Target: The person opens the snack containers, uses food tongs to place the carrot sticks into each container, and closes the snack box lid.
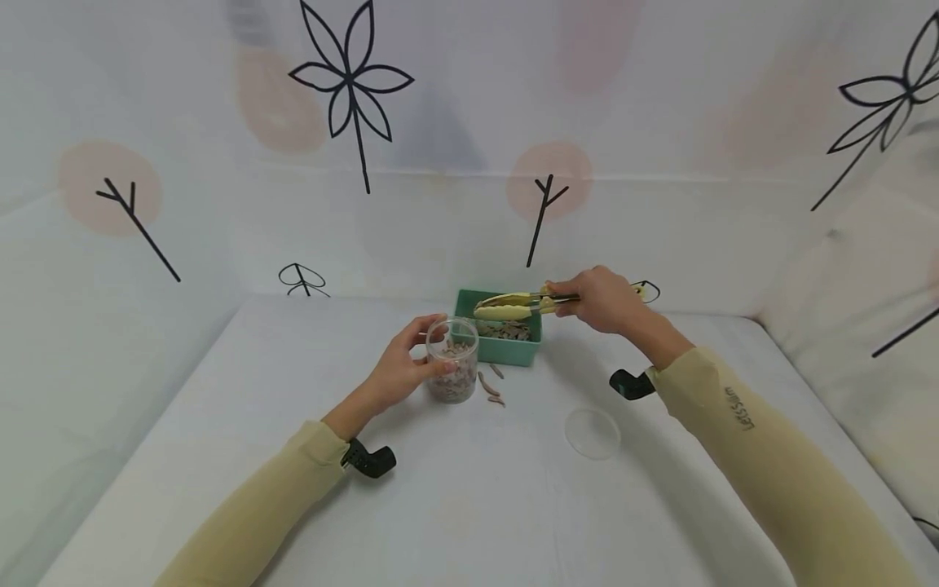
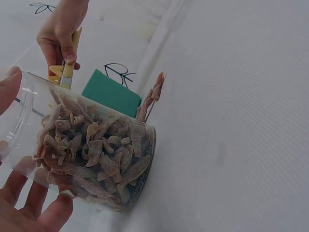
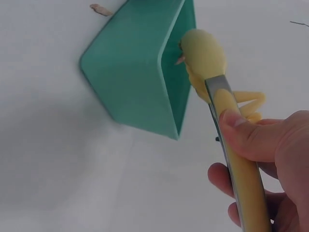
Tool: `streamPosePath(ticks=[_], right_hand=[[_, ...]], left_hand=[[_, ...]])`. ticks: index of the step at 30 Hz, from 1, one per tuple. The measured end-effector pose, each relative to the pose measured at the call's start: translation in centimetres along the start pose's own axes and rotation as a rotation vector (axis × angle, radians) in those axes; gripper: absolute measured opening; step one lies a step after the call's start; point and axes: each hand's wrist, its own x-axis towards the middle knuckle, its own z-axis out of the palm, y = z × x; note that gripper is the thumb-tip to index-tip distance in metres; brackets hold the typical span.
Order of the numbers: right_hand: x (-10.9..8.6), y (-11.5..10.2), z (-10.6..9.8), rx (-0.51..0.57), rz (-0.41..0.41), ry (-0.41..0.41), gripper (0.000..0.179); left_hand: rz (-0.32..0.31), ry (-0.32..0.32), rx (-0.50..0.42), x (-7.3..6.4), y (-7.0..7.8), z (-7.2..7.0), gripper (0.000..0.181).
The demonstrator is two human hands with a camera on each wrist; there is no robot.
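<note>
My left hand grips a clear round jar from its left side, thumb in front and fingers behind. Dried brownish strips fill much of the jar, as the left wrist view shows up close. In my right hand is a pair of yellow and metal tongs, its heads over the opening of a green box. A small bit of a strip shows by the tong heads. More strips lie inside the box, just behind and right of the jar.
Several loose strips lie on the white table right of the jar. A clear round lid lies flat nearer me, to the right. Behind the table hangs a white cloth with plant drawings.
</note>
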Motion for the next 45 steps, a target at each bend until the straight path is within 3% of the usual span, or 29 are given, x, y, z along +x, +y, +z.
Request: streamPosePath(ticks=[8,14,22,25,35,45], right_hand=[[-0.9,0.2,-0.5,0.032,-0.029,0.056,0.047],[-1.7,-1.1,-2.2,0.101,-0.05,0.08,0.049],[-2.7,-3.2,-3.3,0.149,-0.174,0.122,0.048],[-2.8,-4.0,-3.0,0.163,-0.208,0.109,0.047],[-2.9,-4.9,-1.5,0.16,-0.185,0.016,0.051],[-2.9,-5.1,-1.8,0.125,-0.22,0.003,0.052]], left_hand=[[0.003,-0.001,-0.02,0.0,-0.1,0.1,0.07],[0.003,0.004,-0.026,-0.1,0.1,0.1,0.07],[-0.019,0.002,-0.017,-0.2,0.3,0.1,0.069],[-0.02,0.005,-0.006,-0.2,0.2,0.1,0.07],[-0.017,-0.004,-0.011,-0.1,0.3,0.1,0.071],[-0.004,-0.007,-0.012,-0.2,0.3,0.1,0.071]])
